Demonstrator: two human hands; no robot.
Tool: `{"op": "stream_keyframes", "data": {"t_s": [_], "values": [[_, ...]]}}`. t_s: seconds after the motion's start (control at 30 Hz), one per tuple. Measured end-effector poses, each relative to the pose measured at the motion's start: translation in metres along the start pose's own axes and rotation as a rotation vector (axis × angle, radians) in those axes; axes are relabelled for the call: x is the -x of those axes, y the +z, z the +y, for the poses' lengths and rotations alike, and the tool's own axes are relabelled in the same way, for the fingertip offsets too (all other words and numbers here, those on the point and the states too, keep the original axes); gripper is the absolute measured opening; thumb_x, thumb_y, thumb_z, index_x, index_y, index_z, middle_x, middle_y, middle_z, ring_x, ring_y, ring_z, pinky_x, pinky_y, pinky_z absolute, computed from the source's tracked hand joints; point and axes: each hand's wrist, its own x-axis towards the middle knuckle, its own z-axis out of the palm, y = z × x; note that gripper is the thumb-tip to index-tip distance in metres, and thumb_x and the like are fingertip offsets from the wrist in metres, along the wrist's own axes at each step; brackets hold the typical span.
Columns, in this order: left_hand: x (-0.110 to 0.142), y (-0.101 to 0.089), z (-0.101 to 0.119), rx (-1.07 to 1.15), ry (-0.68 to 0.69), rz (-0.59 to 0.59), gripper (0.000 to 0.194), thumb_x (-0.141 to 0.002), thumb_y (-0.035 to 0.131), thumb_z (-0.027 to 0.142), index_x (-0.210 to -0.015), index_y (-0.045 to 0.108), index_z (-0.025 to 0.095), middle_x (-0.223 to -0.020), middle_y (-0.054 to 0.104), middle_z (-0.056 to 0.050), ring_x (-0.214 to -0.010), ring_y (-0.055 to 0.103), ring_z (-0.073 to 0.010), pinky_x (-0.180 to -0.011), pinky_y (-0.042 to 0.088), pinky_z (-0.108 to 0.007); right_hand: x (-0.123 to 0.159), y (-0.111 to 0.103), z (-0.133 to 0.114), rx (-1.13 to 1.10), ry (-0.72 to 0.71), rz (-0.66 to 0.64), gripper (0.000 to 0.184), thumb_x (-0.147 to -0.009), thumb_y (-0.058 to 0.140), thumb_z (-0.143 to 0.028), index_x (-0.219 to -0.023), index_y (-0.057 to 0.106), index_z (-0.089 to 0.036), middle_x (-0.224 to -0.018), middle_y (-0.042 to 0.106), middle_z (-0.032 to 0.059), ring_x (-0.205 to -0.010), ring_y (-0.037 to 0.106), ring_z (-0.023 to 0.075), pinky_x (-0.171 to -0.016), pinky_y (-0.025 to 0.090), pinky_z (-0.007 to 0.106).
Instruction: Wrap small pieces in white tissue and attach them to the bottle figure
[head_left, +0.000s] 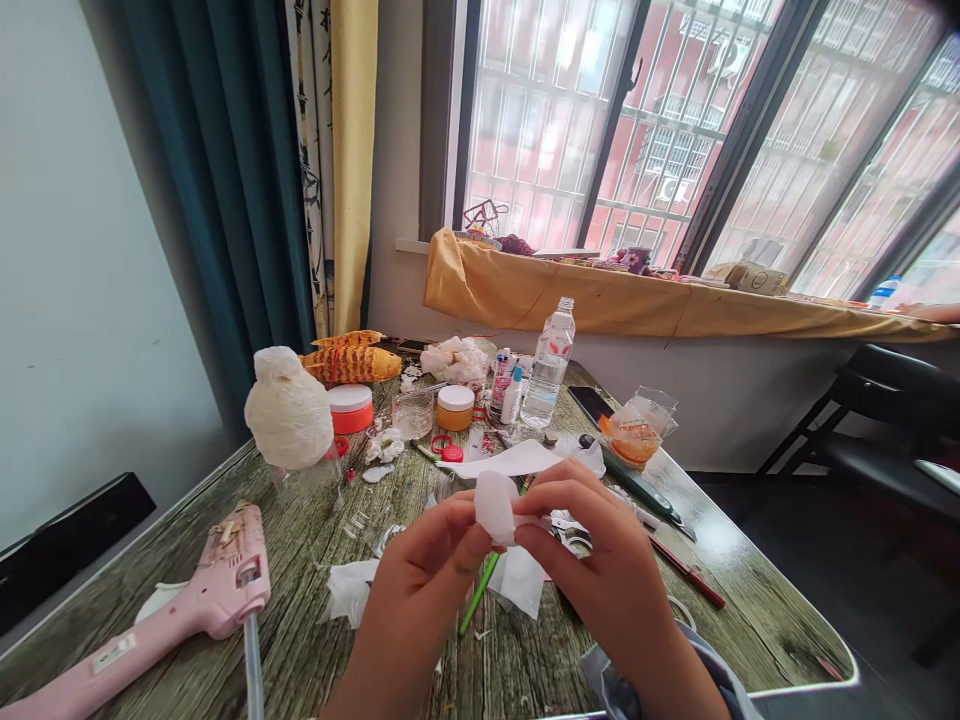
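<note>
Between the hands (431,560), a curled, matte white piece (495,508) shows.

Glue gun (234,580) left of the held piece (495,508), bottle (548,370) behind

No txt I can read from my end; print shows in spots, but it's too small or blurry. Pink hot-glue gun (229,585): white panel on the handle, any marking illeg. Clear plastic bottle (547,385): red marks on its upper pt, no word I can get. White squeeze bottle w/ blue cap (512,398): can't make out its label. Orange-printed packet (631,436) on the table's R side: lettering illeg. Tan box (761,279) on the windowsill: dark oval mark, unreadable. Bottle w/ blue label (886,292), far R: brand too tiny.
</note>
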Motion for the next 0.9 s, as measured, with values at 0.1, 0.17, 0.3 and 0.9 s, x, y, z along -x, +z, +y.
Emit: {"op": "stream_keyframes", "data": {"t_s": [0.1,0.17,0.3,0.9], "values": [[0.000,0.000,0.001,0.019,-0.024,-0.010,0.020,-0.078,0.075,0.046,-0.088,0.081,0.030,-0.085,0.079,0.001,-0.080,0.069,-0.0163,-0.076,0.055,-0.022,0.001,0.001,-0.001,0.060,0.104,0.094,0.017,-0.089,0.070,-0.029,-0.077,0.059,-0.022,-0.068,0.056,-0.0062,-0.059,0.053,0.0109,-0.056,0.042,0.021],[0.000,0.001,0.002,0.028,-0.024,-0.014,0.019,-0.078,0.075,0.045,-0.088,0.081,0.031,-0.083,0.078,0.001,-0.079,0.069,-0.0152,-0.075,0.054,-0.020,0.002,0.002,-0.002,0.100,0.138,0.127,0.024,-0.087,0.072,-0.029,-0.070,0.056,-0.021,-0.061,0.054,-0.0076,-0.052,0.050,0.0098,-0.051,0.039,0.019],[0.000,0.003,0.002,0.073,-0.016,-0.008,0.015,-0.077,0.077,0.044,-0.087,0.081,0.033,-0.082,0.078,0.003,-0.078,0.069,-0.0136,-0.074,0.054,-0.018,0.004,0.007,-0.007,0.126,0.067,0.147,0.024,-0.090,0.066,-0.018,-0.069,0.055,-0.020,-0.063,0.056,-0.0050,-0.057,0.052,0.0110,-0.055,0.043,0.020],[0.005,-0.002,-0.001,0.021,-0.022,-0.081,0.021,-0.079,0.074,0.047,-0.092,0.081,0.032,-0.089,0.078,0.000,-0.084,0.066,-0.0173,-0.076,0.052,-0.022,0.002,-0.001,-0.010,-0.017,0.100,0.029,0.011,-0.086,0.064,-0.011,-0.083,0.062,-0.021,-0.081,0.056,-0.0040,-0.074,0.055,0.0104,-0.065,0.045,0.020]]}}
